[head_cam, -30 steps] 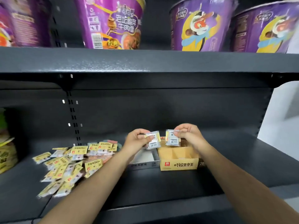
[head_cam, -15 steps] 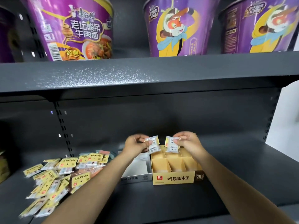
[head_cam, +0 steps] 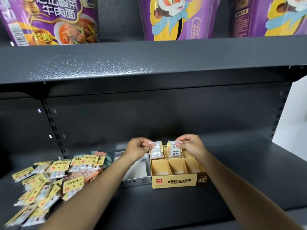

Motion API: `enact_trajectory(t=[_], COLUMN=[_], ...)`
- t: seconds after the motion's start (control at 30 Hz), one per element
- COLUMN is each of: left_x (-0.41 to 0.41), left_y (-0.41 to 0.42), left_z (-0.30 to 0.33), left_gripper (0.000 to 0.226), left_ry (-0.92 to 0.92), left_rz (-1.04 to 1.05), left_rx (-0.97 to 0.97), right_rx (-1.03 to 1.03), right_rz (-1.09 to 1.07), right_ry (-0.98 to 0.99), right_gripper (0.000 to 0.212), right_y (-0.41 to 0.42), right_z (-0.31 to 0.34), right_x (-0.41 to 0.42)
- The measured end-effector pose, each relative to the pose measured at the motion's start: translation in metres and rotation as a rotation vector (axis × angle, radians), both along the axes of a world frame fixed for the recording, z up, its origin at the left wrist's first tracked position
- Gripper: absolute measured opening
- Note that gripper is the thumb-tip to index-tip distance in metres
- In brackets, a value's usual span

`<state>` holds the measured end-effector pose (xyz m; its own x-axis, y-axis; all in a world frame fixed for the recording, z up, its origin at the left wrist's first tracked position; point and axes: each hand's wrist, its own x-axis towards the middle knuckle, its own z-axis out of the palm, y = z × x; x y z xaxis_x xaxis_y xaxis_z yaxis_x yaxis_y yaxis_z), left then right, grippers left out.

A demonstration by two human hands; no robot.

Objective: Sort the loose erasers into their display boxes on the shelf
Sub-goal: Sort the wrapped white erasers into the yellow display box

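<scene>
You are holding two eraser packets over the back of the yellow box [head_cam: 176, 182]. Your left hand [head_cam: 137, 149] is pinching the top edge of the left packet [head_cam: 156, 151], which is hanging over the box's back-left compartment. Your right hand [head_cam: 191, 146] is pinching the top of the right packet [head_cam: 174, 149], which is hanging over the back-middle compartment. The front row of compartments is showing bare cardboard. Just to the left, touching the yellow box, a white box [head_cam: 136, 181] is sitting open. Farther left on the shelf [head_cam: 166, 200], a loose pile of erasers [head_cam: 54, 178] in yellow-labelled wrappers is lying spread out. Purple noodle tubs [head_cam: 176, 17] are standing on the upper shelf [head_cam: 149, 58].
</scene>
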<state>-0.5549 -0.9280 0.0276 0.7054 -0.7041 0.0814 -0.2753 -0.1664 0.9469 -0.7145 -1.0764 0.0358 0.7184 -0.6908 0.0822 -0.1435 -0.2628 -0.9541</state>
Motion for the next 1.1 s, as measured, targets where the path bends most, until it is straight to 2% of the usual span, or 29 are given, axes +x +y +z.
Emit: enact_trajectory(t=[0.4, 0.63, 0.93, 1.1], left_x=[0.0, 0.001, 0.0, -0.001], left_y=[-0.007, -0.004, -0.004, -0.006], left_z=[0.003, 0.007, 0.009, 0.003], left_gripper=[0.007, 0.005, 0.008, 0.01], left_ry=[-0.01, -0.006, 0.009, -0.06], left_rz=[0.03, -0.049, -0.027, -0.012], left_rx=[0.001, 0.063, 0.049, 0.109], right_rx=[-0.189, -0.332, -0.384, -0.406], right_rz=[0.05, 0.106, 0.115, 0.121], right_ry=[0.171, 0.247, 0.26, 0.281], right_gripper=[0.009, 0.023, 0.023, 0.022], right_y=[-0.007, -0.009, -0.009, -0.01], right_z=[-0.001, -0.001, 0.0, 0.0], right_x=[0.008, 0.008, 0.007, 0.007])
